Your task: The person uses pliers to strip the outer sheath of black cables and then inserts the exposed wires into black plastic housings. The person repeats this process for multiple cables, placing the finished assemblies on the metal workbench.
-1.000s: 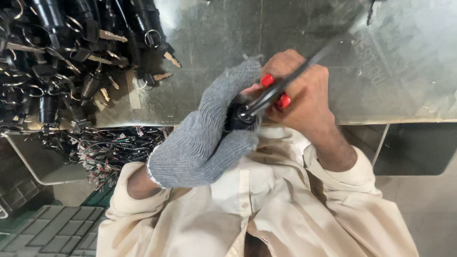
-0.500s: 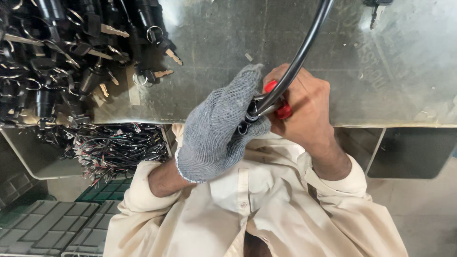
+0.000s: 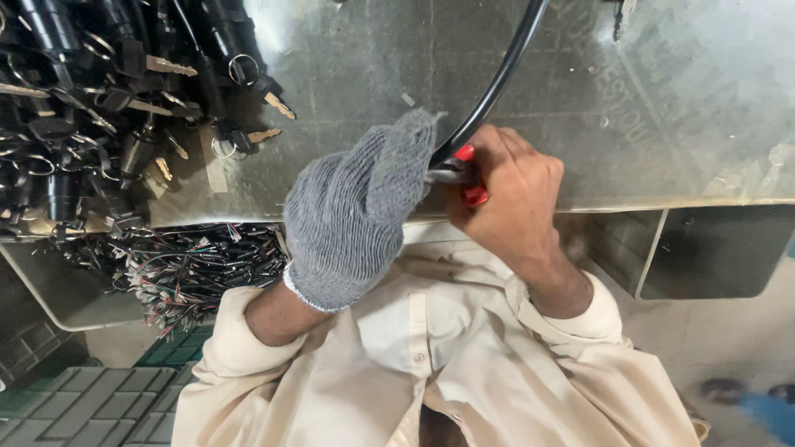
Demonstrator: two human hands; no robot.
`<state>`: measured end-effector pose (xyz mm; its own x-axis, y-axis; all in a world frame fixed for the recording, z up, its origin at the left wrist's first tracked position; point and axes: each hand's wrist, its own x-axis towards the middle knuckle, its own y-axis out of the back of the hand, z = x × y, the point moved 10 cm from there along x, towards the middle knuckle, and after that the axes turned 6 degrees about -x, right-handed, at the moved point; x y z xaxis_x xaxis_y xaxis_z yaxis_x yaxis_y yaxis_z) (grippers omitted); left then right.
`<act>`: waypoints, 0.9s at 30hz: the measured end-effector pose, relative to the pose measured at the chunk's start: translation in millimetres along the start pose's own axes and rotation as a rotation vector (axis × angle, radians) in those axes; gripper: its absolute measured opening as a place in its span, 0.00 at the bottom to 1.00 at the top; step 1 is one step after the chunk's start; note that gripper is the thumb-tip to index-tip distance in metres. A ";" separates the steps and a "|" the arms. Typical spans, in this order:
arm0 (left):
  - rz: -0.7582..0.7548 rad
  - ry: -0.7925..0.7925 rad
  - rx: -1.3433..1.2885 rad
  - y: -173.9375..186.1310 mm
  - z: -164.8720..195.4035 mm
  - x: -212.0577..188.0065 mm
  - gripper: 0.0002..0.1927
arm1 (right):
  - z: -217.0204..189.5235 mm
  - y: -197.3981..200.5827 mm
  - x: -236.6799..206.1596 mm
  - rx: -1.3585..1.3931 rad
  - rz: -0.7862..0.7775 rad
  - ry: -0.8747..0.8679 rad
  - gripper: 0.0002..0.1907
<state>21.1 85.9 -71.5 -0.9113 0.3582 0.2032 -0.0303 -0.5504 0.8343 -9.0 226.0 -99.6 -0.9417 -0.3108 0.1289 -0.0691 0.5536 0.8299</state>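
My left hand (image 3: 356,215), in a grey knitted glove, is closed around the near end of a black cable (image 3: 497,79) that arcs up and away over the metal table (image 3: 679,124). My bare right hand (image 3: 509,199) grips red-handled pliers (image 3: 468,175), whose metal jaws meet the cable end right beside the glove. Both hands are close together at the table's near edge, above my cream shirt.
A heap of black lock parts with keys and rings (image 3: 108,108) covers the table's left side. A tangle of thin coloured wires (image 3: 182,265) hangs below it. A dark shelf opening (image 3: 712,248) lies under the table at right. Someone's foot (image 3: 729,389) shows at bottom right.
The cable has swung from lying low to the right to standing up and away from me. My hands have stayed together on its end, and the view has shifted slightly.
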 end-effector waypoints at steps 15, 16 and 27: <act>-0.307 0.313 -1.155 -9.2 5.2 -0.2 0.38 | -15.5 1.0 22.0 0.365 0.137 0.282 0.20; -0.287 0.302 -1.160 -6.8 5.8 0.2 0.37 | -7.7 -5.2 25.0 0.503 0.070 0.231 0.20; -0.033 0.161 -0.125 3.3 -14.1 1.4 0.26 | 4.3 -12.6 10.0 -0.084 -0.007 0.060 0.15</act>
<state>13.9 73.9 -75.7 -0.9625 0.2579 0.0838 -0.1029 -0.6334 0.7669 -19.0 219.3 -111.1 -0.9197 -0.3616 0.1532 -0.0455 0.4856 0.8730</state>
